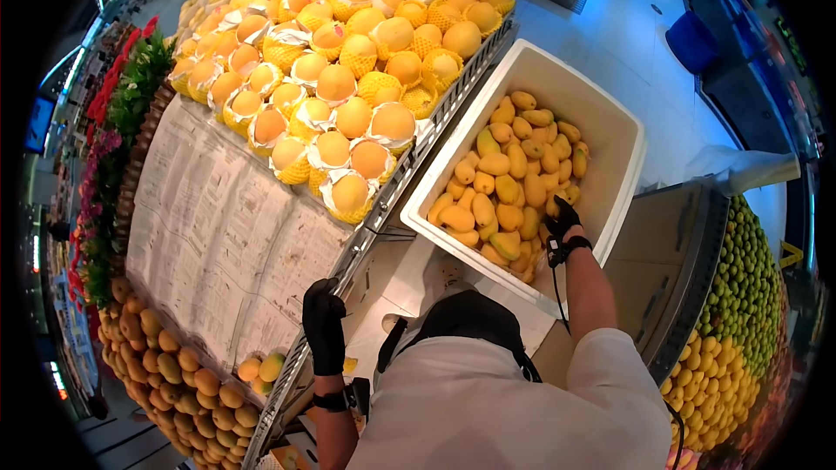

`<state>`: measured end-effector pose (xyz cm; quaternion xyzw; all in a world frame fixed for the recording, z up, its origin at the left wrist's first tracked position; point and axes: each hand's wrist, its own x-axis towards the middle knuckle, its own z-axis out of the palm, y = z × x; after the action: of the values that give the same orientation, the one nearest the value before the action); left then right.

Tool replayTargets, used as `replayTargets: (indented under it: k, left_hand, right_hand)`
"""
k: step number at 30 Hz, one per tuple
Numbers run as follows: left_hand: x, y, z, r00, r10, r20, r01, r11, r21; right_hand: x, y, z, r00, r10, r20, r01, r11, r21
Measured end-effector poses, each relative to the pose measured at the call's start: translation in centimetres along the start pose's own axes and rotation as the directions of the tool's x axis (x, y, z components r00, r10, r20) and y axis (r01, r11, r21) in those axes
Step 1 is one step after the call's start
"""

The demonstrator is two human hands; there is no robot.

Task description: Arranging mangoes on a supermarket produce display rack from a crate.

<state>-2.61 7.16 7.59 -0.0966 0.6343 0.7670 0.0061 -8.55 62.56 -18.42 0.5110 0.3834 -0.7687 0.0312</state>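
Observation:
My right hand [562, 219], in a black glove with a device strapped at the wrist, reaches into a white foam box [607, 111]. Its fingers touch the small yellow mangoes [509, 189] heaped inside, near the box's right wall. Whether they grip one is hidden. Beside the metal rail [375, 215] of the display stand, my left hand [324, 326] is raised with its gloved fingers curled in. No object shows in it. A bare stretch of paper-like lining [228, 222] covers the stand to the left of that hand.
Round yellow-orange fruit [336, 81] in foam nets and paper fills the stand's upper part. Brown-orange mangoes [189, 378] are piled lower left, by a few loose mangoes [261, 369]. At right stands another display with green fruit [744, 281] and yellow fruit [708, 378].

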Motion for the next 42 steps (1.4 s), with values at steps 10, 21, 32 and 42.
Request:
replayTargets:
  k: [10, 21, 32, 42]
  left_hand:
    - [-1.0, -0.6, 0.3, 0.998, -0.050, -0.032, 0.053, 0.995, 0.079]
    - [-1.6, -1.6, -0.3, 0.998, -0.045, -0.038, 0.044, 0.999, -0.013]
    - [-2.0, -2.3, -1.6, 0.997, -0.033, -0.075, 0.026, 0.996, -0.089]
    - [-4.9, -4.7, -6.1, 0.990, 0.014, -0.139, -0.018, 1.000, -0.026]
  right_hand:
    - [2.6, -0.1, 0.5, 0.993, 0.083, -0.086, -0.096, 0.983, -0.158]
    - [4.0, 0.2, -0.3, 0.985, 0.056, -0.163, -0.087, 0.978, -0.190]
    - [-3.7, -4.2, 1.5, 0.999, 0.021, 0.043, -0.016, 0.994, -0.108]
    - [-2.9, -7.8, 5.2, 0.940, 0.207, 0.271, -0.105, 0.932, -0.347]
